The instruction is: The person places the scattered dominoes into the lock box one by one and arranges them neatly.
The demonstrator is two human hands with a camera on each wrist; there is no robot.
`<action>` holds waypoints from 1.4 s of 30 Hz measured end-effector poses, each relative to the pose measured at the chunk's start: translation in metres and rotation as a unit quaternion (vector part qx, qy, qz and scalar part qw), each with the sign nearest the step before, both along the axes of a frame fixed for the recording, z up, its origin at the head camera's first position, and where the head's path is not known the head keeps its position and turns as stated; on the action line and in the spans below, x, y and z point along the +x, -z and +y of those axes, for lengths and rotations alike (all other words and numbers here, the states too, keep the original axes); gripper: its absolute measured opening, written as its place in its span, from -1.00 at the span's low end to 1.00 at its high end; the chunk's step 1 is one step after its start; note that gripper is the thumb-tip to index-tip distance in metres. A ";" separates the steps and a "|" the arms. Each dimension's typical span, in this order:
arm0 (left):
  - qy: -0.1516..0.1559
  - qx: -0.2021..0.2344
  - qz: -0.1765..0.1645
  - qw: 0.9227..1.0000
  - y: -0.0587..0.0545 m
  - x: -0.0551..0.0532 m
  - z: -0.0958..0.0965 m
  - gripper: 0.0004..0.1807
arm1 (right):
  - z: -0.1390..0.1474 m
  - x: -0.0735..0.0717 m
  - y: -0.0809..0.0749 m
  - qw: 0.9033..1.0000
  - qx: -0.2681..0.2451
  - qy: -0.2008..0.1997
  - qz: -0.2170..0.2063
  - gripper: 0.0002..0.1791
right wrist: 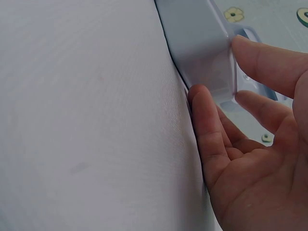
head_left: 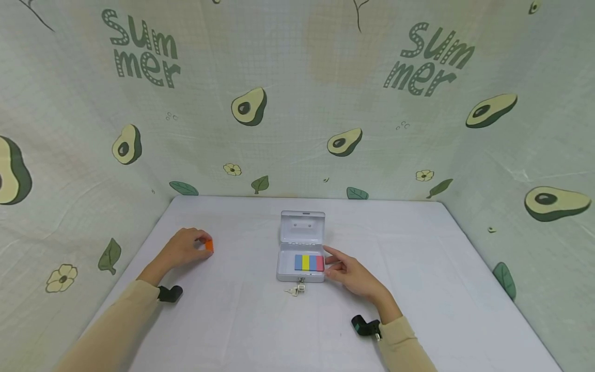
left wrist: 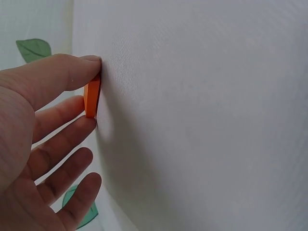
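At the left of the table, in the head view, my left hand [head_left: 185, 246] pinches a small orange block [head_left: 209, 245] between thumb and fingers. The left wrist view has this orange block [left wrist: 92, 97] standing on edge close to the white tabletop, the other fingers spread below it. Mid-table sits a pale grey metal cash box [head_left: 285, 264], its lid [head_left: 302, 227] raised. Inside, blue, yellow and red blocks [head_left: 305, 262] lie side by side in a row. My right hand [head_left: 355, 276] rests against the box's right side, thumb at the rim and fingers loosely bent.
A small bunch of keys [head_left: 294, 290] hangs at the front lock of the box and lies on the white tablecloth [head_left: 241, 320]. Behind and on both sides rises a fabric backdrop [head_left: 297, 67] printed with avocados and leaves.
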State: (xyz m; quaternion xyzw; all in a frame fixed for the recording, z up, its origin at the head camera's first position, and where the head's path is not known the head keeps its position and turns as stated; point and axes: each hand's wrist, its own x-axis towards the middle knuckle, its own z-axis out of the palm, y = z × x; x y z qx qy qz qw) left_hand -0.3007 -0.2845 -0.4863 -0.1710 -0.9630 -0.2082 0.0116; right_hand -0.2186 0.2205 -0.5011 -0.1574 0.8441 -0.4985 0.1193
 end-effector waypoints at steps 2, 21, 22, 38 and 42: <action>0.001 -0.001 0.001 1.000 -0.001 0.000 0.001 -0.62 | 0.000 0.000 0.000 1.000 -0.001 0.000 -0.001 -0.27; 0.005 -0.006 0.016 1.000 -0.015 0.006 0.030 -0.59 | 0.000 0.000 -0.001 1.000 -0.004 0.000 -0.006 -0.26; 0.006 -0.005 0.017 1.000 -0.015 0.007 0.031 -0.59 | 0.000 0.000 -0.001 1.000 -0.004 0.000 -0.006 -0.26; 0.031 0.004 0.028 0.999 -0.020 0.011 0.054 -0.59 | 0.000 -0.001 0.001 1.000 0.001 0.003 -0.006 -0.26; 0.041 0.009 0.035 0.998 -0.021 0.012 0.060 -0.59 | 0.000 -0.001 0.001 1.000 -0.001 0.003 -0.005 -0.26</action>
